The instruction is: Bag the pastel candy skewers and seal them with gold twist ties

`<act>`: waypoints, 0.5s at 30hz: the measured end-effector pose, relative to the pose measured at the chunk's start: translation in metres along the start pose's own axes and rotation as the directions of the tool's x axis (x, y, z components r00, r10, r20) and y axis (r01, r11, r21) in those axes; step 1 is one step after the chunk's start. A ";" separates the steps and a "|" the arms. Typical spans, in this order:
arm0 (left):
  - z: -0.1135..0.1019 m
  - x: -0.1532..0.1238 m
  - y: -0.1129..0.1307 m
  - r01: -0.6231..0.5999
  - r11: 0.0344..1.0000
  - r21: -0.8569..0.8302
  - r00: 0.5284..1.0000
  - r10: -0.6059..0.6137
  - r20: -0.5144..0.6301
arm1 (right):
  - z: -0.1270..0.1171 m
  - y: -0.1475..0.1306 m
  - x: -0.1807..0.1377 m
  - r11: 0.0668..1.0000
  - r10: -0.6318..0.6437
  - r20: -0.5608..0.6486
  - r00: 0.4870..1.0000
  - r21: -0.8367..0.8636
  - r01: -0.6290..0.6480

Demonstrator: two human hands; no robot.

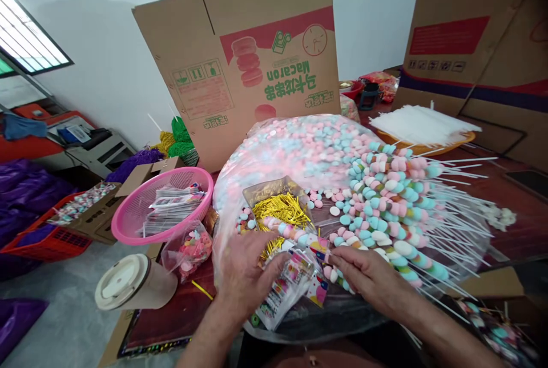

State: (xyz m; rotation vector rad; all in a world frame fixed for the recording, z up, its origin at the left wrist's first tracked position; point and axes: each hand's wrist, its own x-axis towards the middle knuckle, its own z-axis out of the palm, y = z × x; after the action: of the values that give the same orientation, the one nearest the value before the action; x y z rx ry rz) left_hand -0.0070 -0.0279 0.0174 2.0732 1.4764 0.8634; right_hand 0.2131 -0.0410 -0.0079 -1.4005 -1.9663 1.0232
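Observation:
A marshmallow-like candy skewer (285,230) in pink, white and blue lies slantwise between my hands, its near end by a colourful printed wrapper (320,249). My right hand (370,274) pinches that wrapper end between thumb and fingers. My left hand (246,265) is slightly blurred, with thumb and index finger apart beside the skewer's other end. Below it lies a stack of clear printed bags (285,291). Gold twist ties (280,211) fill an opened pouch behind the skewer. To the right is a large pile of candy skewers (389,208) with white sticks.
A large clear bag of loose candies (295,140) spreads across the table before an upright cardboard box (265,65). At left are a pink basket (122,225) of flat packets and a lidded cup (135,282). White sticks (423,122) fill an orange tray at right.

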 end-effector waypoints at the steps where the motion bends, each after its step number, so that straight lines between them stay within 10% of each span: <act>1: -0.010 0.005 -0.005 -0.069 0.976 0.205 0.997 0.076 -0.026 | -0.007 -0.003 0.000 0.999 -0.029 0.065 0.997 -0.024 0.031; 4: -0.013 0.013 -0.014 -0.191 0.891 0.411 0.956 0.073 0.285 | -0.021 -0.015 0.003 0.984 -0.093 0.178 0.980 -0.136 0.118; 7: 0.007 0.007 -0.013 -0.115 0.959 0.258 0.871 -0.028 0.491 | -0.024 -0.025 0.013 0.916 -0.130 0.215 0.968 -0.347 0.200; 11: 0.030 -0.004 -0.010 0.112 0.989 -0.101 0.913 -0.062 0.403 | -0.022 -0.021 0.031 0.834 -0.186 0.219 0.958 -0.481 0.272; 15: 0.038 -0.008 -0.010 0.453 0.738 -0.500 0.881 -0.286 0.377 | -0.010 -0.009 0.041 0.986 -0.097 -0.117 0.988 -0.149 0.079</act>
State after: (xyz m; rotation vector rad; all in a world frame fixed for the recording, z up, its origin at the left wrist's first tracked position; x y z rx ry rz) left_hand 0.0116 -0.0322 -0.0185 1.3164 1.2164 0.7047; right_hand 0.2025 -0.0010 0.0046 -1.4027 -2.0243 0.7496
